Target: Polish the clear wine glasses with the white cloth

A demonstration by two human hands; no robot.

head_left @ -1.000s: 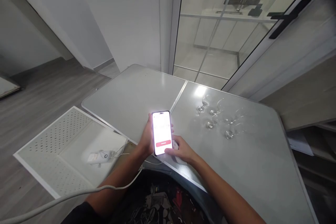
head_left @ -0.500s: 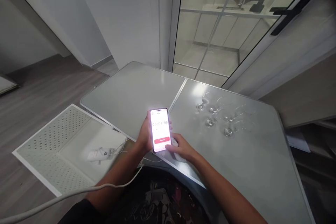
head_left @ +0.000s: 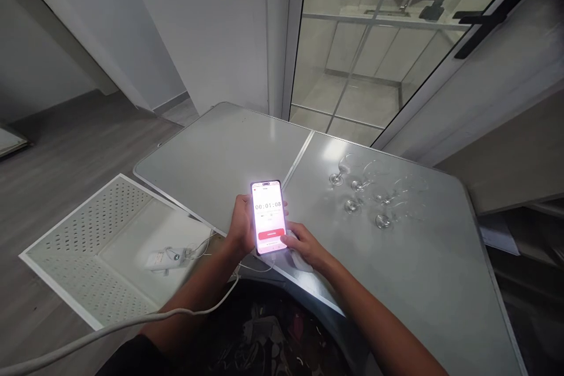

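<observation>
A lit smartphone [head_left: 269, 217] sits upright in front of me, its screen reading 00:01:08 above a red button. My left hand [head_left: 242, 224] wraps around its left side, and fingertips show past the right edge. At the lower right corner, the thumb of my right hand [head_left: 306, 245] touches the screen near the red button. The other right fingers curl below and are partly hidden. Beneath that hand lies a pale rounded thing [head_left: 303, 262] that I cannot make out. A thin white cable [head_left: 259, 269] runs from below the phone to the left.
Several clear stemmed glasses [head_left: 382, 221] stand on the right half of the grey folding table [head_left: 423, 282]. On the left, a white perforated panel [head_left: 88, 282] bears a white device [head_left: 165, 259] with cords. A thick white cable [head_left: 132, 322] crosses my left forearm. Behind is a glass door [head_left: 352, 59].
My right thumb has shifted slightly up and right at the bottom of the screen. Small text has appeared under the timer digits. The glasses have not moved.
</observation>
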